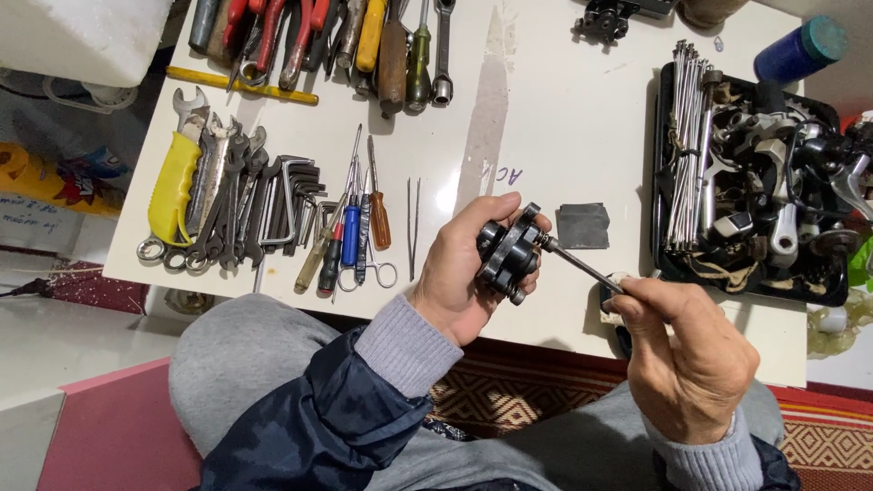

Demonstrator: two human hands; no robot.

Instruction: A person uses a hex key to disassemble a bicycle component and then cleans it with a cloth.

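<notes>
My left hand (462, 273) grips a small black metal caliper-like part (507, 253) just above the near edge of the white table (536, 118). My right hand (691, 350) holds a thin metal tool (582, 265) by its handle. The tool's tip is seated in the right side of the black part. Both forearms wear dark jacket sleeves with grey cuffs.
Wrenches, hex keys and a yellow-handled tool (175, 186) lie at the left, with screwdrivers, scissors and tweezers (414, 227) beside them. More hand tools line the far edge. A black tray (668, 259) of spokes and metal parts sits right. A grey pad (583, 225) lies near the hands.
</notes>
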